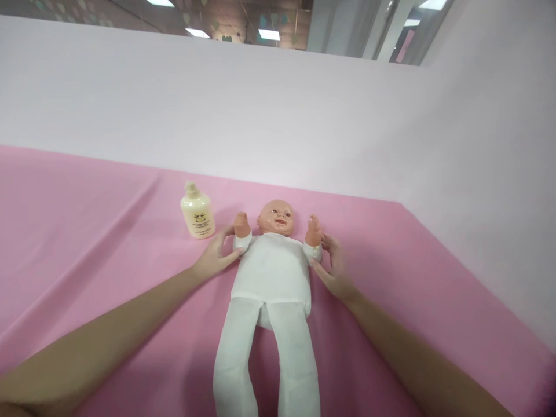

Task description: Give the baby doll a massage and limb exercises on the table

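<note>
white doll point(271, 272) clasped at forearms by left hand point(215, 258), right hand point(334, 269).

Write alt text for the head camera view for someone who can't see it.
A baby doll in white clothes lies face up on a pink sheet, with the person's left hand and right hand touching its raised arms at the sleeves. A cream pump bottle stands near the left hand.

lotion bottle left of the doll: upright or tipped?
Upright. The bottle stands on its base on the pink cloth, cap at the top and label facing the camera, beside the doll.
</note>
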A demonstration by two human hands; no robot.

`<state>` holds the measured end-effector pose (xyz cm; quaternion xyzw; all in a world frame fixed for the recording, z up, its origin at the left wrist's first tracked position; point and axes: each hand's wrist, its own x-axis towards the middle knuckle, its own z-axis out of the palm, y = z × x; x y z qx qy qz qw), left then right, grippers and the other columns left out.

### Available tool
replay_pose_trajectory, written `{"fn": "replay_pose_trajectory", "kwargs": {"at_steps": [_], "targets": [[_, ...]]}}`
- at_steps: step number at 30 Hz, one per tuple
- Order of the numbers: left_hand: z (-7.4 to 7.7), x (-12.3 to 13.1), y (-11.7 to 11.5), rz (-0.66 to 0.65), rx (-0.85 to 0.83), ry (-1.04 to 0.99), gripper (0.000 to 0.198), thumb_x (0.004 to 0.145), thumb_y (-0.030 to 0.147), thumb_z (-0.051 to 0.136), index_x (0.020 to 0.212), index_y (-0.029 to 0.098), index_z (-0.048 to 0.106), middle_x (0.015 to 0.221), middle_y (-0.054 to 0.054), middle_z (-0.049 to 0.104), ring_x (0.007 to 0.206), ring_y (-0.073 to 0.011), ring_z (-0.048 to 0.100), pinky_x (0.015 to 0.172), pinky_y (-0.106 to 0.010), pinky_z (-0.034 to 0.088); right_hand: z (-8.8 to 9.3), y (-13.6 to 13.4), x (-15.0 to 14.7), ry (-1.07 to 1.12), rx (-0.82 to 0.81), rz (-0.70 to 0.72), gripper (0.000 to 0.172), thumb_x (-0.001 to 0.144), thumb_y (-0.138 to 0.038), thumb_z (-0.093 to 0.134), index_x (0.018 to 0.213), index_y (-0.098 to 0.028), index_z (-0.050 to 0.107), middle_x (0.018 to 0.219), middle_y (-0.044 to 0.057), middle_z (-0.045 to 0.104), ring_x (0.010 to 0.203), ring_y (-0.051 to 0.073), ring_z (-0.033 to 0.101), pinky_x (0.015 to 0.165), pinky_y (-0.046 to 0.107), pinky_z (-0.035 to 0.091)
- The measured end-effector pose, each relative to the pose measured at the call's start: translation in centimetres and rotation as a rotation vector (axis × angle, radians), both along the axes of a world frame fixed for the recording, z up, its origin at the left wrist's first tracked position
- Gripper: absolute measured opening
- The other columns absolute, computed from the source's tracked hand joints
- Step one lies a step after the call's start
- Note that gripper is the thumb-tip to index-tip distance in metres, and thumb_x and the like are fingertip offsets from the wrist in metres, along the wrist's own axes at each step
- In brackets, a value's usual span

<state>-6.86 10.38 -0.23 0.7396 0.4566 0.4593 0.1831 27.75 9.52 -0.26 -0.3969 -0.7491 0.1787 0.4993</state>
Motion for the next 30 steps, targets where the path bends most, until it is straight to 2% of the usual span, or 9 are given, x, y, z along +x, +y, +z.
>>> {"fn": "replay_pose_trajectory", "kwargs": {"at_steps": [4, 11, 20, 23, 26, 28, 30], "targets": [[0.0, -0.1, -0.6, -0.137, 0.166, 0.084, 0.042, 0.087, 0.039, 0.064, 0.123, 0.021, 0.053, 0.124, -0.012, 0.062, 0.117, -0.0278, 0.059, 0.103, -0.047, 0.047, 0.8, -0.7, 0.0, -0.182, 0.11, 0.112, 0.048, 0.088, -0.028, 0.06, 0.133, -0.027, 0.043, 0.123, 0.011, 0.058, 0.115, 0.027, 0.059, 0.101, 0.048, 0.052], [0.5, 0.3, -1.6, -0.372, 0.387, 0.211, 0.046, 0.082, 0.037, 0.068, 0.122, 0.024, 0.05, 0.116, -0.012, 0.062, 0.115, -0.0285, 0.057, 0.102, -0.052, 0.046, 1.9, -1.2, -0.6, -0.319, 0.319, 0.396, 0.036, 0.078, -0.022, 0.056, 0.114, -0.026, 0.052, 0.111, 0.01, 0.064, 0.109, 0.028, 0.061, 0.099, 0.051, 0.049], [0.4, 0.4, -2.1, -0.526, 0.544, 0.3, 0.038, 0.08, 0.033, 0.061, 0.116, 0.025, 0.05, 0.105, -0.011, 0.065, 0.1, -0.0273, 0.063, 0.097, -0.054, 0.049, 1.9, -0.9, -1.1, -0.328, 0.332, 0.435, 0.03, 0.081, -0.022, 0.053, 0.111, -0.026, 0.052, 0.106, 0.009, 0.064, 0.105, 0.027, 0.062, 0.098, 0.051, 0.048], [-0.1, 0.3, -2.0, -0.467, 0.502, 0.267, 0.04, 0.082, 0.036, 0.061, 0.119, 0.025, 0.049, 0.107, -0.012, 0.065, 0.103, -0.0277, 0.064, 0.097, -0.052, 0.05, 1.2, -0.7, -0.8, -0.284, 0.284, 0.41, 0.035, 0.084, -0.024, 0.053, 0.119, -0.027, 0.049, 0.111, 0.01, 0.062, 0.109, 0.027, 0.061, 0.1, 0.05, 0.049], [-0.5, 0.2, -1.6, -0.27, 0.362, 0.185, 0.042, 0.089, 0.037, 0.057, 0.128, 0.022, 0.046, 0.119, -0.014, 0.063, 0.113, -0.0283, 0.061, 0.098, -0.049, 0.05, 0.5, -0.4, -0.6, -0.222, 0.112, 0.242, 0.047, 0.093, -0.028, 0.047, 0.139, -0.027, 0.038, 0.13, 0.013, 0.056, 0.128, 0.026, 0.053, 0.11, 0.049, 0.044], [-0.7, 0.2, -1.1, -0.107, 0.222, 0.119, 0.045, 0.094, 0.039, 0.052, 0.134, 0.02, 0.044, 0.128, -0.016, 0.06, 0.12, -0.0291, 0.058, 0.103, -0.049, 0.047, 0.1, 0.0, -0.7, -0.196, -0.038, 0.121, 0.058, 0.099, -0.034, 0.042, 0.152, -0.026, 0.02, 0.151, 0.014, 0.042, 0.145, 0.026, 0.035, 0.121, 0.051, 0.031], [-0.9, 0.3, -0.3, 0.013, 0.101, 0.061, 0.054, 0.097, 0.044, 0.046, 0.143, 0.018, 0.038, 0.138, -0.017, 0.055, 0.13, -0.0301, 0.052, 0.11, -0.05, 0.042, -0.1, 0.5, -0.8, -0.164, -0.157, 0.058, 0.069, 0.102, -0.042, 0.035, 0.158, -0.025, -0.001, 0.165, 0.011, 0.017, 0.154, 0.023, 0.014, 0.125, 0.051, 0.018]]}}
